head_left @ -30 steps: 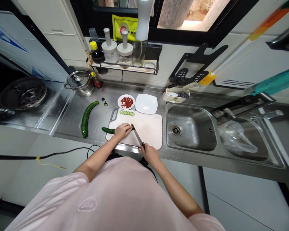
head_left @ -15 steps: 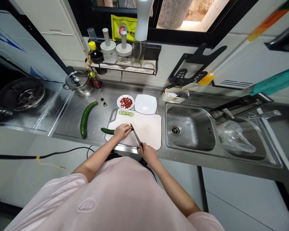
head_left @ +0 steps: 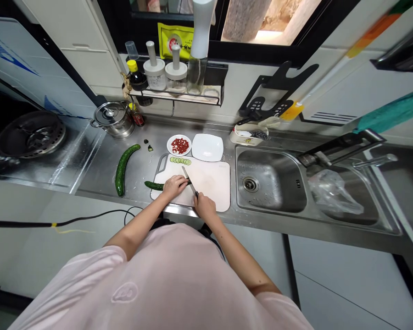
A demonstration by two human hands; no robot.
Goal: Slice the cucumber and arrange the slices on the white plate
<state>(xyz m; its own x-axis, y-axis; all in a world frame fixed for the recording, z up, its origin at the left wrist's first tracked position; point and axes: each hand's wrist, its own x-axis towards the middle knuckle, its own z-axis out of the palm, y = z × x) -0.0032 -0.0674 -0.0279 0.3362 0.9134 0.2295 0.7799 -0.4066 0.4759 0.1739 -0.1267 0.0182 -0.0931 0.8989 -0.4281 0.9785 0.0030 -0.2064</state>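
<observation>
My left hand is closed over a cucumber lying across the lower part of the white cutting board. In my right hand is the black handle of a knife; its blade points up and left, at the cucumber's right end beside my left fingers. A row of cucumber slices lies along the board's top edge. Behind the board are a plate of red pieces and a white square plate. Another whole cucumber rests on the steel counter to the left.
A lidded steel pot stands at the back left, near a wok on the stove. To the right is a sink, with a plastic bag in the second basin. A rack holds jars and bottles above the counter.
My right hand and the knife have moved up and to the left, so the blade now reaches past the cucumber toward the slices. My left hand stays on the cucumber.
</observation>
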